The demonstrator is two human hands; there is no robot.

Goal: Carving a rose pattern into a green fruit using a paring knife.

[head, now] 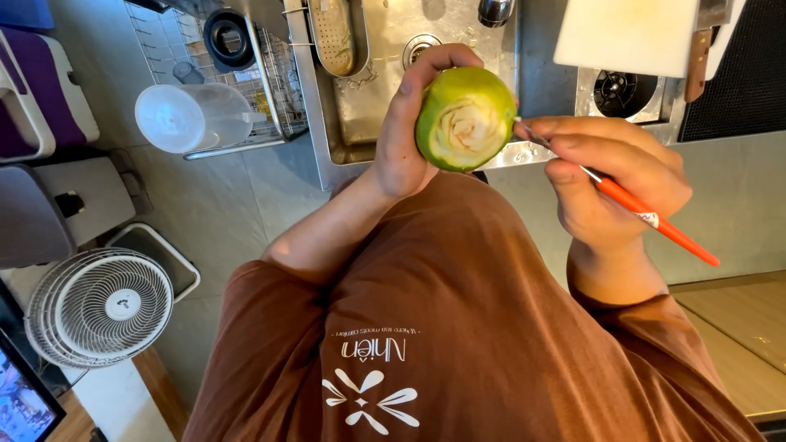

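My left hand (401,135) grips a round green fruit (438,102) from behind, holding it up in front of my chest. A pale rose-like flower pattern is cut into the fruit's face. My right hand (614,176) pinches a thin carving knife with an orange-red handle (655,223). Its small blade tip touches the right edge of the fruit. I wear a brown shirt with white print.
A steel sink (385,82) with a drain lies beyond the fruit. A dish rack (278,98) with a clear plastic jug (192,116) stands to the left. A white cutting board (626,33) and stove burner (618,92) are at upper right. A white fan (102,307) is at lower left.
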